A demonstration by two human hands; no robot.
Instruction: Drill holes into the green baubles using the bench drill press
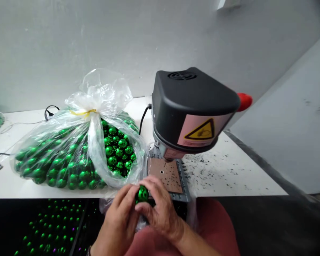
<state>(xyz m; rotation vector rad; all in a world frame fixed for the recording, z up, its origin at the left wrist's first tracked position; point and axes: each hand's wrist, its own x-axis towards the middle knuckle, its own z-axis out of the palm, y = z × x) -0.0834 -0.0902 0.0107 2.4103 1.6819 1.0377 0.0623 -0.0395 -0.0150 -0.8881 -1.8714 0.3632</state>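
Both hands — left hand (120,218), right hand (160,209) — pinch one glossy green ball (143,193) (grip partly hidden, seemingly fingertips only), so it could slip toward the drill press (192,113).

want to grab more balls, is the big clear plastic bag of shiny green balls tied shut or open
Tied shut: a yellow tie cinches the neck of the clear plastic bag of green balls, with loose plastic bunched above it.
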